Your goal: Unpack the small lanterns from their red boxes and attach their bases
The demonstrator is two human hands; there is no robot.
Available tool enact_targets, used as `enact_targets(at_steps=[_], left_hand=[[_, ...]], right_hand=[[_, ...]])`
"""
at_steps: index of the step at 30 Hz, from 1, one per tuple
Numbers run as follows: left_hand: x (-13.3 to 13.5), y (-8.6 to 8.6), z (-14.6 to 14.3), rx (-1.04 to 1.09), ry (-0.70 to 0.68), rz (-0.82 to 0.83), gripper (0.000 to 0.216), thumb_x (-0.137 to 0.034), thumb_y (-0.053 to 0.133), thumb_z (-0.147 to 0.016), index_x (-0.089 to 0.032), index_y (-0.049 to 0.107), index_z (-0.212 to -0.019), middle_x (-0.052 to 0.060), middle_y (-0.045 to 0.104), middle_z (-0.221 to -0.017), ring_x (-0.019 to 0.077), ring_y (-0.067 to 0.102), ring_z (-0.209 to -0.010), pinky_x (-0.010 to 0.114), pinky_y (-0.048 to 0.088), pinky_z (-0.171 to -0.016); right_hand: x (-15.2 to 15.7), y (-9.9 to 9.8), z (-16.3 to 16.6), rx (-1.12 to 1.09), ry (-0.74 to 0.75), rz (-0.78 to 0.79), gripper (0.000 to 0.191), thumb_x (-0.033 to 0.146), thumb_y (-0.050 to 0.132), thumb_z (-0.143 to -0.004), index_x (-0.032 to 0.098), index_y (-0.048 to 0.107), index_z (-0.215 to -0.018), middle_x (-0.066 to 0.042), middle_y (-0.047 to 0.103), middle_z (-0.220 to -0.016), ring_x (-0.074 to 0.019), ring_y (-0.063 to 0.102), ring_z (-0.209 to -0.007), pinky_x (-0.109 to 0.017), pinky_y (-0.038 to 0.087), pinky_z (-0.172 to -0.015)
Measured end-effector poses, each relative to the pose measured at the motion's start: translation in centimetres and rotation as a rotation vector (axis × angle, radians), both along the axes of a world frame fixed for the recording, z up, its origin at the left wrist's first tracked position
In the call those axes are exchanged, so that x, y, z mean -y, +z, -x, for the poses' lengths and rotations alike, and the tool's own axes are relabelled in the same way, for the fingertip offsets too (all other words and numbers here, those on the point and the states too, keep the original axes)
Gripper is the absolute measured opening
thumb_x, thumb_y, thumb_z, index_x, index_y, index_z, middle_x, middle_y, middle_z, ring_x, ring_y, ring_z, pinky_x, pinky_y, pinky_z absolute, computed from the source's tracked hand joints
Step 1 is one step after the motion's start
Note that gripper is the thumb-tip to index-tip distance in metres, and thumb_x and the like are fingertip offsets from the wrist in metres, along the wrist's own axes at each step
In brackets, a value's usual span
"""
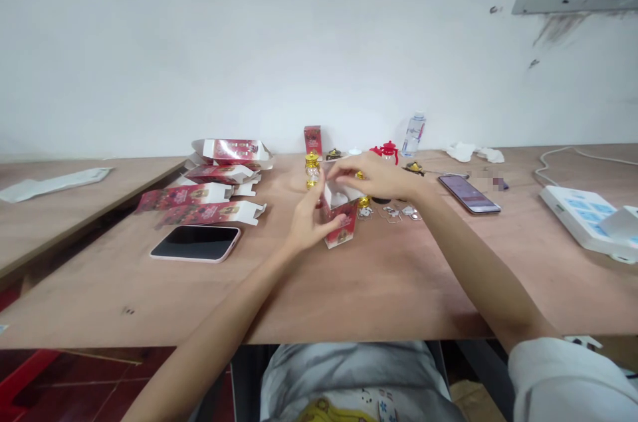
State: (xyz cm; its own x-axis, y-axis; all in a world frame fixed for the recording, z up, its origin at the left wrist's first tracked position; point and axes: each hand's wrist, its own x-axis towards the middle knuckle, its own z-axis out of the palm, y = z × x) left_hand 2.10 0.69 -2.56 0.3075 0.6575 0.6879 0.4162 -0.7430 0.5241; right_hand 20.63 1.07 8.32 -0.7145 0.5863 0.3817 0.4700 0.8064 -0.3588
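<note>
A small red printed carton (pixel 341 224) stands slightly tilted on the table in front of me, its white top flaps up. My left hand (pixel 310 219) grips it from the left, thumb across the front. Over its open top, my right hand (pixel 367 173) bends its fingers down at the flaps; what the fingertips pinch is hidden. Just behind my left hand stands a gold mini lantern (pixel 312 171). Red mini lanterns (pixel 389 152) and a dark bronze one (pixel 413 168) are beyond my right hand. Small metal pieces (pixel 391 212) lie beside the carton.
Several flattened red cartons (pixel 212 212) are piled at left, above a phone (pixel 195 244). One closed red carton (pixel 313 140) stands near the wall. At right are a water bottle (pixel 415 134), crumpled tissue (pixel 461 151), another phone (pixel 468 194) and a white corded device (pixel 581 212).
</note>
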Motion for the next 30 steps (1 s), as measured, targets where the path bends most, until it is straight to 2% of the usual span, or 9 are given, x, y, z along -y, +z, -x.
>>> enact_targets(at_steps=[2,6,9,14,18,21,24,27,30], left_hand=[[-0.1,0.1,0.2,-0.069,0.018,-0.077,0.075,-0.039,0.063,-0.076,-0.024,0.028,-0.141,0.006,0.056,-0.108,0.0188,0.056,-0.089,0.032,0.048,-0.078],[0.1,0.6,0.5,-0.165,-0.022,-0.151,0.07,-0.037,0.059,-0.076,-0.025,0.032,-0.14,0.005,0.054,-0.102,0.0194,0.054,-0.088,0.034,0.047,-0.08],[0.3,1.1,0.5,-0.222,-0.115,-0.148,0.072,-0.036,0.057,-0.076,-0.026,0.028,-0.141,0.009,0.052,-0.117,0.0253,0.052,-0.103,0.04,0.044,-0.089],[0.3,1.4,0.5,-0.212,-0.18,-0.173,0.066,-0.038,0.055,-0.077,-0.025,0.034,-0.138,0.011,0.048,-0.13,0.0292,0.046,-0.118,0.044,0.039,-0.098],[0.2,1.3,0.6,-0.196,-0.146,-0.18,0.051,-0.038,0.057,-0.077,-0.022,0.049,-0.125,0.01,0.053,-0.121,0.0272,0.052,-0.111,0.042,0.043,-0.093],[0.1,0.7,0.6,-0.186,-0.119,-0.203,0.043,-0.037,0.058,-0.076,-0.021,0.053,-0.116,0.009,0.055,-0.114,0.0257,0.054,-0.105,0.041,0.045,-0.09],[-0.2,-0.7,0.4,-0.035,-0.034,-0.227,0.05,-0.038,0.06,-0.075,-0.019,0.045,-0.119,0.009,0.054,-0.11,0.0231,0.056,-0.1,0.038,0.048,-0.084],[-0.3,-2.2,0.1,0.067,0.011,-0.219,0.051,-0.039,0.062,-0.075,-0.019,0.04,-0.117,0.011,0.049,-0.118,0.0232,0.054,-0.105,0.037,0.05,-0.082],[0.0,-3.0,-0.3,0.139,-0.039,-0.153,0.061,-0.037,0.065,-0.073,-0.022,0.031,-0.121,0.015,0.037,-0.132,0.0257,0.049,-0.116,0.04,0.05,-0.087]], right_hand=[[0.1,0.3,-0.5,-0.119,-0.055,-0.087,0.03,0.008,0.041,-0.081,0.021,0.059,-0.102,-0.004,0.061,-0.1,-0.0183,0.055,-0.095,-0.034,0.043,-0.084],[-0.3,0.2,-0.9,-0.209,-0.094,-0.208,0.05,0.009,0.053,-0.072,0.023,0.048,-0.121,-0.007,0.047,-0.125,-0.024,0.045,-0.115,-0.04,0.04,-0.094],[-0.7,-0.4,-0.5,-0.163,0.012,-0.131,0.051,0.01,0.054,-0.071,0.023,0.049,-0.12,-0.007,0.049,-0.124,-0.0229,0.05,-0.109,-0.039,0.042,-0.092],[-0.7,-0.5,0.0,-0.034,0.126,0.012,0.038,0.004,0.043,-0.075,0.019,0.06,-0.106,-0.004,0.064,-0.103,-0.0189,0.057,-0.095,-0.034,0.044,-0.085],[0.0,0.3,-0.6,0.003,0.174,0.182,0.039,0.012,0.042,-0.084,0.023,0.055,-0.119,-0.001,0.058,-0.121,-0.0184,0.053,-0.11,-0.033,0.042,-0.092],[0.1,0.3,-0.8,0.016,0.171,0.261,0.036,0.028,0.04,-0.092,0.025,0.05,-0.127,-0.001,0.049,-0.134,-0.0186,0.045,-0.122,-0.034,0.036,-0.101],[-0.1,-0.7,-0.4,0.056,0.188,0.261,0.04,0.039,0.034,-0.095,0.026,0.047,-0.131,-0.002,0.046,-0.137,-0.0183,0.044,-0.125,-0.035,0.033,-0.106],[-0.2,-2.2,-0.1,0.065,0.207,0.165,0.045,0.041,0.029,-0.096,0.022,0.043,-0.134,-0.004,0.043,-0.14,-0.0181,0.04,-0.128,-0.037,0.03,-0.109],[0.2,-3.5,-0.5,0.048,0.184,0.043,0.05,0.042,0.025,-0.097,0.017,0.037,-0.138,-0.006,0.038,-0.143,-0.0181,0.036,-0.131,-0.038,0.026,-0.111]])
